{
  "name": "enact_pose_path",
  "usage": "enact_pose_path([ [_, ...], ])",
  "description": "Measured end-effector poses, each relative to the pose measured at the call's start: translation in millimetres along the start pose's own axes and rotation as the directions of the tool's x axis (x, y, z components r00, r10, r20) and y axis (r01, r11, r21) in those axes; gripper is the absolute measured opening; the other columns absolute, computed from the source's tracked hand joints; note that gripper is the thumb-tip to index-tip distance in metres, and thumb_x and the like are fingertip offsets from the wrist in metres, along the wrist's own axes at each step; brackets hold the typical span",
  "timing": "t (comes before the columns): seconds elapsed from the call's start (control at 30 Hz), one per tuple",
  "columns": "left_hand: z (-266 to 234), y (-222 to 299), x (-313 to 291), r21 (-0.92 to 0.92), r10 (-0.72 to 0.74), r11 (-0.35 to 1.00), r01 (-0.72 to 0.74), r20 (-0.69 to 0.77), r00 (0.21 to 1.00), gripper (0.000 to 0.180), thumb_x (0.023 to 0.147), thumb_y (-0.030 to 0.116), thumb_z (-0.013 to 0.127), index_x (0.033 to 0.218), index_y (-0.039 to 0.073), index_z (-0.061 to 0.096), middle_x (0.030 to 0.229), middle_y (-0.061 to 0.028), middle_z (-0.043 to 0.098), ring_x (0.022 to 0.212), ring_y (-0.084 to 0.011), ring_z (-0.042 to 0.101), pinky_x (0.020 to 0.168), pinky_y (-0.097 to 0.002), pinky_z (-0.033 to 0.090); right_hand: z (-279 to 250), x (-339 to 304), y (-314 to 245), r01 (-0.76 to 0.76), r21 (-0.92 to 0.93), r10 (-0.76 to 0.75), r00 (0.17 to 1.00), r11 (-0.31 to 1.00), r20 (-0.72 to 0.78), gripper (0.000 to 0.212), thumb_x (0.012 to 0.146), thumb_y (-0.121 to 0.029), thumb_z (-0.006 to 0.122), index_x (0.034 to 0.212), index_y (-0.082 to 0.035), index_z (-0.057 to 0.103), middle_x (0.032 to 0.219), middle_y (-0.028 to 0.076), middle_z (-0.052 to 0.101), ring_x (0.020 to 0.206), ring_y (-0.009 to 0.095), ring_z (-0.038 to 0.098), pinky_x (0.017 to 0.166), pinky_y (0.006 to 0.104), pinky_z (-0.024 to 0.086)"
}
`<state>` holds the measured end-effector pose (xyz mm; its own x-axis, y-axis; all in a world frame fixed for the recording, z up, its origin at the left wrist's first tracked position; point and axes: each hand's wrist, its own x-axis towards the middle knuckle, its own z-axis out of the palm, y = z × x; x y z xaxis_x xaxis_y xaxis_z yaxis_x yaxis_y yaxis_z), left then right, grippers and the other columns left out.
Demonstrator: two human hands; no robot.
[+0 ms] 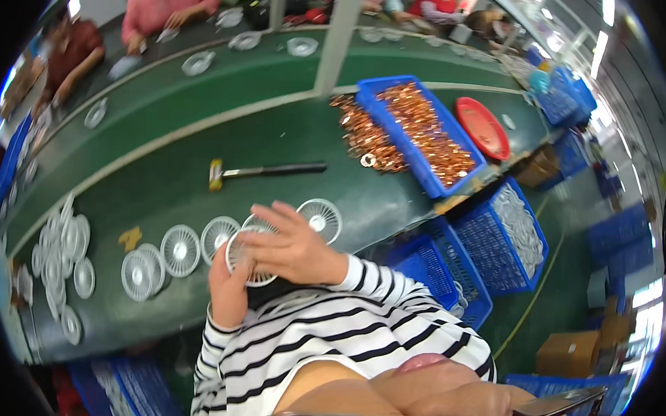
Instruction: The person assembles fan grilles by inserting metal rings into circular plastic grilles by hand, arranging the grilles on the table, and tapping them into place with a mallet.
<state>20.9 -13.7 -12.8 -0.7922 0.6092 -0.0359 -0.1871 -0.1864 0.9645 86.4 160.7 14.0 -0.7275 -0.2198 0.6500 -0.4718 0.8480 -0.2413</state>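
In front of my chest, both hands are at a round white spoked plastic grille (236,257). My left hand (229,293) grips its near left edge, thumb up along the rim. From the right, my right hand (294,247) lies across its face with fingers close together and rests on it; part of the disc is hidden beneath. Similar grilles (180,251) lie in a row on the green table, on both sides of my hands. Beyond them lies a hammer (268,169) with a yellow head and black handle.
Farther right, a blue tray (396,129) holds many copper-coloured rings, some spilled beside it, near a red tray (483,129). More grilles are heaped (64,244) at the left. Blue crates (495,237) stand on the floor at right. A conveyor (242,66) runs past co-workers opposite.
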Motion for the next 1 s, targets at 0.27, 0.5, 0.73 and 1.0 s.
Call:
enact_pose_path([
  [0.27, -2, -5, -11, 0.109, 0.24, 0.965, -0.239, 0.008, 0.971, 0.037, 0.091, 0.005, 0.059, 0.125, -0.005, 0.047, 0.112, -0.008, 0.058, 0.097, -0.013, 0.057, 0.087, -0.0269, 0.047, 12, -12, -11, -0.199, 0.526, 0.227, 0.974, 0.827, 0.012, 0.038, 0.091, -0.011, 0.059, 0.127, -0.003, 0.056, 0.136, 0.018, 0.052, 0.117, 0.033, 0.056, 0.095, 0.0383, 0.048],
  [0.5, -8, -15, -17, 0.408, 0.458, 0.782, -0.471, 0.136, 0.878, 0.035, 0.088, 0.005, 0.064, 0.12, -0.003, 0.052, 0.099, -0.0102, 0.065, 0.088, -0.0134, 0.06, 0.081, -0.0279, 0.048, 6, -16, -6, -0.405, 0.592, 0.352, 0.912, 0.697, 0.209, 0.046, 0.087, -0.011, 0.065, 0.129, -0.001, 0.052, 0.111, 0.014, 0.064, 0.097, 0.024, 0.064, 0.083, 0.032, 0.051],
  [0.73, -10, -15, -15, 0.395, 0.46, 0.789, -0.47, 0.126, 0.879, 0.037, 0.09, 0.009, 0.064, 0.123, -0.003, 0.051, 0.102, -0.0092, 0.065, 0.091, -0.0133, 0.06, 0.082, -0.0283, 0.048, 14, -17, -10, -0.512, 0.732, 0.469, 0.833, 0.45, 0.294, 0.04, 0.089, -0.006, 0.064, 0.127, -0.001, 0.053, 0.11, 0.011, 0.065, 0.097, 0.016, 0.064, 0.087, 0.0283, 0.052],
  [1.0, -138, 1, 0, 0.884, 0.863, 0.462, -0.066, -0.431, 0.262, 0.036, 0.09, 0.007, 0.062, 0.123, -0.005, 0.054, 0.114, -0.0236, 0.063, 0.098, -0.037, 0.063, 0.087, -0.0438, 0.048, -3, -42, 19, -0.521, 0.601, 0.632, 0.774, 0.606, 0.034, 0.025, 0.089, -0.01, 0.064, 0.113, 0.0, 0.064, 0.093, 0.007, 0.069, 0.079, 0.009, 0.064, 0.071, 0.0234, 0.052],
])
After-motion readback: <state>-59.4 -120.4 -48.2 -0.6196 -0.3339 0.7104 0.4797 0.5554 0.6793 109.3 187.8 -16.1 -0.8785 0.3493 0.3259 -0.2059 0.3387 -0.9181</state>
